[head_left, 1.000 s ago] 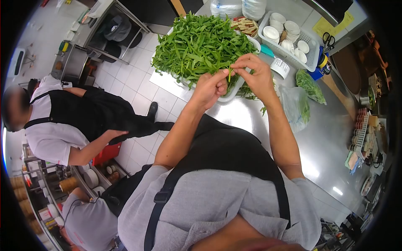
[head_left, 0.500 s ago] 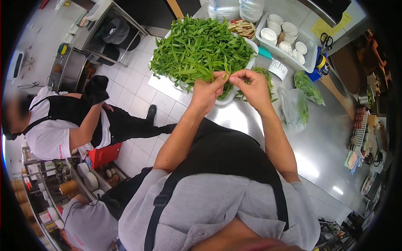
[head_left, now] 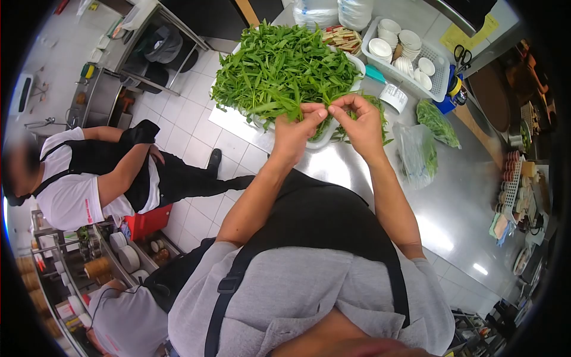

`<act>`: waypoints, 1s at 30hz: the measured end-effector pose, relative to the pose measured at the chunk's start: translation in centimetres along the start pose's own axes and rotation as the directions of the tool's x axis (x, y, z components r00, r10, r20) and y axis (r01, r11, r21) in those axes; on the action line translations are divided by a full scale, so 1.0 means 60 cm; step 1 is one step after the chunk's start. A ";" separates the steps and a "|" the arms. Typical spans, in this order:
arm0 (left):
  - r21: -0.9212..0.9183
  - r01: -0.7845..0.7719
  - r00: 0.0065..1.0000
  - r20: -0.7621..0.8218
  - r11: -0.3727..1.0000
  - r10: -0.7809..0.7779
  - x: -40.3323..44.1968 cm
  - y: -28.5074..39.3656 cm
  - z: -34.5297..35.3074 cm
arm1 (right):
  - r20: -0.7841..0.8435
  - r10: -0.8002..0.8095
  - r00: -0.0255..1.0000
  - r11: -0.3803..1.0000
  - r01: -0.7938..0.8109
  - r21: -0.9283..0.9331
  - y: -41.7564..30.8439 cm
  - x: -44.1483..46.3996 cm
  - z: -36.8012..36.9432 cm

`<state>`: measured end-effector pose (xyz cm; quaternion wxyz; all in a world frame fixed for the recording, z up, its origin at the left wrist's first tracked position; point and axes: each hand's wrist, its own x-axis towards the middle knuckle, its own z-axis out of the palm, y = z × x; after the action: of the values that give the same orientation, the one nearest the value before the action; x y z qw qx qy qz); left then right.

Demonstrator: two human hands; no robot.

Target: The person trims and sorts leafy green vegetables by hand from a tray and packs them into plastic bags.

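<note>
A large heap of leafy greens (head_left: 285, 68) fills a white tub (head_left: 326, 140) on the steel counter. At the tub's near edge my left hand (head_left: 295, 128) pinches a sprig of the greens, whose leaves stick out to the left of the fingers. Close beside it, my right hand (head_left: 361, 122) is pinched too, thumb against forefinger, at the end of the same sprig. The fingertips of both hands almost meet. A smaller pile of greens (head_left: 380, 122) lies right of the tub, partly behind my right hand.
A grey basket (head_left: 439, 89) of small white dishes stands at the back right. A clear bag (head_left: 416, 156) and a bag of greens (head_left: 437, 124) lie on the steel counter (head_left: 458, 196). Two people work to the left, one (head_left: 74, 172) in a black apron, another (head_left: 128, 315) lower down.
Leaves of the held sprig now stick out left of my left hand. My hands have barely shifted. The person in the black apron has moved the arms slightly.
</note>
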<state>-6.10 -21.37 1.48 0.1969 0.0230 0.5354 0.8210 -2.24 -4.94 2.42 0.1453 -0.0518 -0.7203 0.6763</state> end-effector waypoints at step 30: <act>-0.169 -0.147 0.977 -0.179 0.975 0.116 -0.007 0.049 -0.103 | -0.132 -0.206 0.970 0.824 0.099 -0.559 0.067 0.058 -0.013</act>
<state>-8.16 -27.94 1.52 0.0975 -0.0290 0.4703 0.8767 -5.82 -2.93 -1.04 0.2446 -0.0963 -0.8685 0.4203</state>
